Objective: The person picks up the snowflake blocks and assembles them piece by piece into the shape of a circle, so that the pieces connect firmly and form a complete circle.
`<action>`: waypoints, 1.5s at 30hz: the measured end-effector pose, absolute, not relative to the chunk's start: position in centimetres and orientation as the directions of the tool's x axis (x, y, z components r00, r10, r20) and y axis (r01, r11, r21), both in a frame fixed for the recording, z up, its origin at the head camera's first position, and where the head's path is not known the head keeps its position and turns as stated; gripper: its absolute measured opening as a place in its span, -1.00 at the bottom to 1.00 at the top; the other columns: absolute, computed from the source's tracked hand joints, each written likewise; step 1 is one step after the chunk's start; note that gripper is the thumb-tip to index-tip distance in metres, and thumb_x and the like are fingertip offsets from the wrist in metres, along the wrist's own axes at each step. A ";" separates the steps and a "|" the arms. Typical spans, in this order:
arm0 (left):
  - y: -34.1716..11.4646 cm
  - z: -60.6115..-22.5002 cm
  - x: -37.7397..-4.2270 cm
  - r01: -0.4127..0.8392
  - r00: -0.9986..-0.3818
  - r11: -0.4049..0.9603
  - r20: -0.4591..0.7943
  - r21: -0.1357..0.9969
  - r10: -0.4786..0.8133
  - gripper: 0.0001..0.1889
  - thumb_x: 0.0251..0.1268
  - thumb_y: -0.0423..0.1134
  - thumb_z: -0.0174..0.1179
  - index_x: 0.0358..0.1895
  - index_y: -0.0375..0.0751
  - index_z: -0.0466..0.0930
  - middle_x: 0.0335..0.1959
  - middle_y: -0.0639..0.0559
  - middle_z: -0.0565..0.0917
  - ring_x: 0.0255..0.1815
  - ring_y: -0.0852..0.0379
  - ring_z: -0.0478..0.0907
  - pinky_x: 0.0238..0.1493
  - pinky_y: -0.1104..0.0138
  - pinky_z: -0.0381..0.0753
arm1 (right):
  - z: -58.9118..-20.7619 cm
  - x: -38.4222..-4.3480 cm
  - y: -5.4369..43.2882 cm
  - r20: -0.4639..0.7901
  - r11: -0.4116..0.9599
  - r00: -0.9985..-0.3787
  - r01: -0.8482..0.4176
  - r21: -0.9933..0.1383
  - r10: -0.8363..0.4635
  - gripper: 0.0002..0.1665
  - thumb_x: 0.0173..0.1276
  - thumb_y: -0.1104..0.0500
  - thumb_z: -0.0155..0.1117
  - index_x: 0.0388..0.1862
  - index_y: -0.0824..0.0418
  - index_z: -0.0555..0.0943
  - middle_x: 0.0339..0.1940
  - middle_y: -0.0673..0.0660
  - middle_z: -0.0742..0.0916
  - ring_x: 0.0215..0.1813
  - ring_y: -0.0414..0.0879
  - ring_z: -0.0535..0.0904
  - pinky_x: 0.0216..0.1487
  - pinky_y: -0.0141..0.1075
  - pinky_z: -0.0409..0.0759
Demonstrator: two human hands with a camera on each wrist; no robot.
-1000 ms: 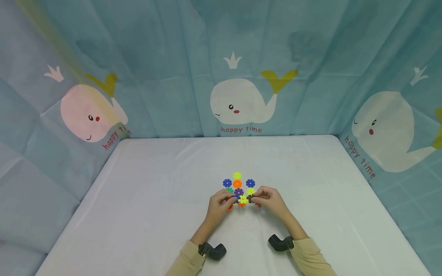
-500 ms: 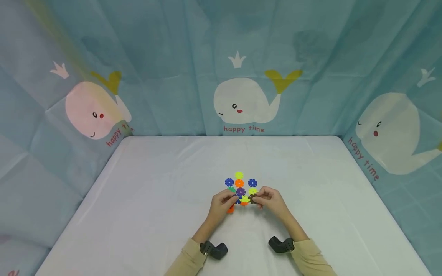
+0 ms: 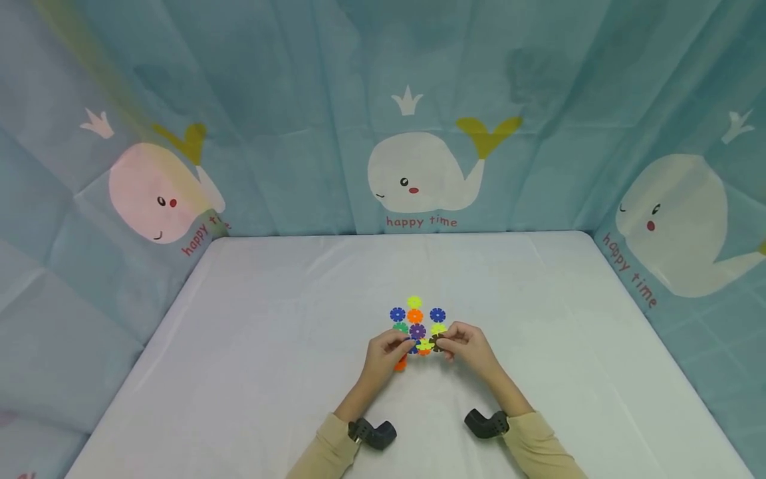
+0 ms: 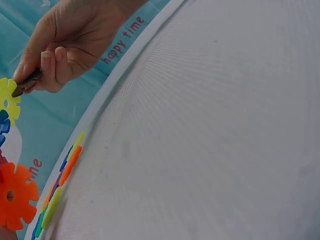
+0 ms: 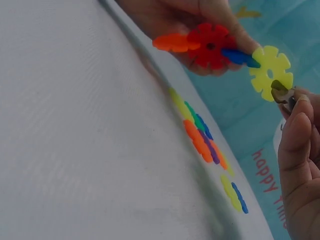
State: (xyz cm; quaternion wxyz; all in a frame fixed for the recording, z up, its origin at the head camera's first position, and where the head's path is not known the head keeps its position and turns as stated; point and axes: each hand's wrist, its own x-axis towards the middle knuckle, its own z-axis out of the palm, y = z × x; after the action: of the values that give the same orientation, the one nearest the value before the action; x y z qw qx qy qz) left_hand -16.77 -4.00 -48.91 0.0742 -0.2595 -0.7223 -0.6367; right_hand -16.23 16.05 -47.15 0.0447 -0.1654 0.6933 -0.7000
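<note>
My left hand [image 3: 381, 354] pinches a short chain of joined plastic snowflake discs above the table. In the right wrist view the chain runs from an orange disc [image 5: 172, 42] through a red disc [image 5: 212, 35] and a blue disc [image 5: 237, 57] to a yellow disc [image 5: 262, 57]. Between thumb and fingertips, my right hand [image 3: 471, 347] pinches a dark brown snowflake disc [image 3: 436, 343]. Its edge meets the yellow disc's notched rim, and fingers cover much of it in the right wrist view. The orange end hangs below the left fingers in the head view.
Loose snowflake discs lie on the white table [image 3: 269, 352] just beyond the hands, among them a purple disc [image 3: 417, 326], an orange disc [image 3: 415, 320] and a blue disc [image 3: 437, 315]. A blue whale-print curtain [image 3: 287, 166] encloses the back and sides.
Both hands stay nearly in place. The yellow disc between them has turned more edge-on, and the chain's orange end shows more below the left hand. The head view has shifted slightly.
</note>
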 end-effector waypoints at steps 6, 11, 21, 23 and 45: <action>-4.3 -48.8 -16.6 0.419 -0.880 0.037 0.395 0.907 0.263 -0.91 0.17 -0.45 0.13 -0.40 -0.47 0.54 -0.56 -0.05 0.44 -0.56 0.23 0.30 -0.54 0.43 0.37 | -49.4 -17.0 15.8 0.237 -0.087 -0.934 -0.222 -0.971 -0.267 -0.94 0.20 0.48 0.12 -0.43 0.50 0.44 -0.58 0.56 0.46 -0.65 -0.15 0.41 -0.63 -0.36 0.42; -4.3 -48.9 -16.6 0.399 -0.883 -0.023 0.391 0.917 0.259 -0.94 0.15 -0.50 0.13 -0.40 -0.48 0.53 -0.58 -0.05 0.43 -0.58 0.24 0.32 -0.56 0.45 0.39 | -49.7 -16.8 15.2 0.271 -0.091 -0.941 -0.257 -0.962 -0.203 -0.95 0.20 0.48 0.11 -0.35 0.47 0.45 -0.55 0.36 0.54 -0.68 -0.16 0.36 -0.68 -0.35 0.37; -4.5 -48.5 -17.1 0.394 -0.884 -0.031 0.388 0.919 0.262 -0.93 0.14 -0.51 0.13 -0.37 -0.52 0.52 -0.49 -0.16 0.53 -0.51 0.21 0.40 -0.44 0.45 0.47 | -50.2 -16.8 15.0 0.187 -0.176 -0.971 -0.160 -0.971 -0.149 -0.78 0.22 0.38 0.17 -0.24 0.53 0.40 -0.46 0.29 0.58 -0.54 -0.15 0.53 -0.50 -0.33 0.52; -4.6 -48.4 -17.1 0.371 -0.892 -0.032 0.366 0.928 0.263 -0.93 0.14 -0.52 0.13 -0.35 -0.52 0.52 -0.48 -0.17 0.54 -0.50 0.22 0.40 -0.44 0.46 0.47 | -50.1 -16.8 14.8 0.167 -0.206 -0.976 -0.137 -0.969 -0.137 -0.79 0.21 0.38 0.17 -0.27 0.51 0.38 -0.49 0.25 0.59 -0.51 -0.14 0.54 -0.46 -0.32 0.54; -5.1 -48.4 -16.9 0.173 -0.949 -0.079 0.188 0.982 0.253 -0.85 0.16 -0.45 0.13 -0.39 -0.58 0.52 -0.49 0.09 0.57 -0.49 0.25 0.41 -0.42 0.46 0.43 | -49.2 -17.4 12.0 0.116 -0.228 -0.946 -0.046 -0.972 -0.303 -0.82 0.29 0.41 0.05 -0.28 0.59 0.35 -0.48 0.16 0.63 -0.55 -0.17 0.52 -0.47 -0.37 0.53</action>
State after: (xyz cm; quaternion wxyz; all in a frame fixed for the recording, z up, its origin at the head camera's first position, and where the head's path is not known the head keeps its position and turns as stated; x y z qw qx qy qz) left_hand -16.89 -5.09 -48.41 -0.0279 -0.1570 -0.6780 -0.7176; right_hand -17.39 11.98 -49.20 0.0833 -0.1418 0.6155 -0.7708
